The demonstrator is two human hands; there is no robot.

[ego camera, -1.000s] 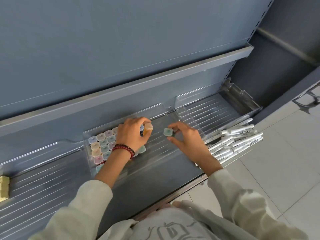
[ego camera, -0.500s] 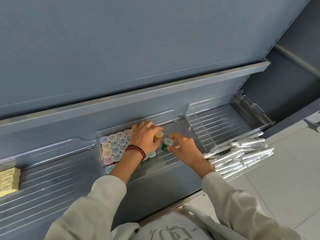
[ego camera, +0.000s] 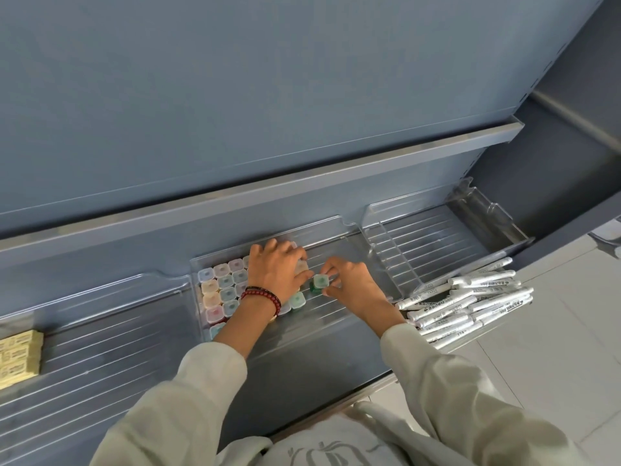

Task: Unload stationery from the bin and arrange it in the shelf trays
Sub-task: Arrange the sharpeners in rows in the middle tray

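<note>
We are looking down at a grey shelf (ego camera: 319,364). At its left end, the left tray (ego camera: 100,331) is holding a yellow pack (ego camera: 20,358). The right tray (ego camera: 437,237) is lying at the other end, with white pens (ego camera: 470,301) heaped at its front edge. In the middle tray (ego camera: 336,317), capped jars (ego camera: 221,290) are standing in close rows at the left end. Our left hand (ego camera: 275,270) is lying over those rows, fingers curling round a pale jar (ego camera: 301,267) at their right edge. Our right hand (ego camera: 353,287) is pinching a green jar (ego camera: 319,283) between thumb and fingertips. It is standing upright on the tray floor, just beside the pale one.
</note>
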